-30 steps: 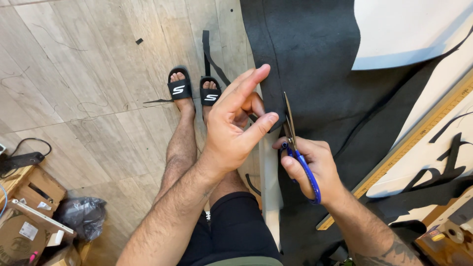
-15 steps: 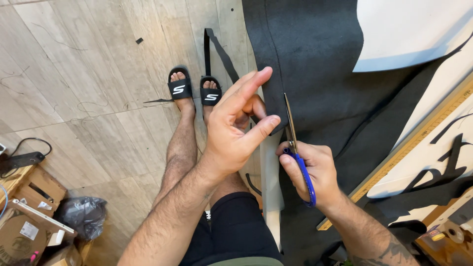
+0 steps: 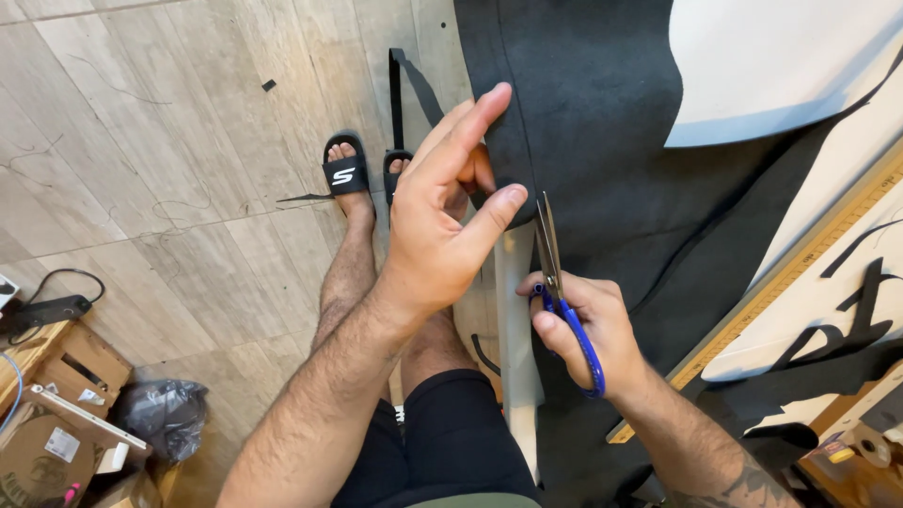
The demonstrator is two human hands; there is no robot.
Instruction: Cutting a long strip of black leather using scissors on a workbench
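Gripping blue-handled scissors, the right hand sits low-centre of the head view, fingers curled through the loops, thumb on top. Blades point up & away from the body, nearly closed, tips just beside the left thumb. They run along the left edge of the black fabric, which lies across a white table edge & fills the upper middle of the shot.

Left hand is raised over the fabric edge: index finger stretched out straight, thumb out toward the blades, middle & ring fingers bent inward pinching the fabric's edge. Can't tell how much cloth is actually in the pinch, since the palm hides it.

A narrow black strip hangs off the fabric's left edge down toward the floor, ending near the feet. Feet wear black slide sandals on a pale wood-look floor; a few loose threads & a small black scrap lie on it.

Right side: a white pattern sheet rests on the fabric, w/ a wooden ruler running diagonally beside more white sheets. Bottom left: cardboard boxes, a grey plastic bag, a black power strip w/ cable. Person wears black shorts.
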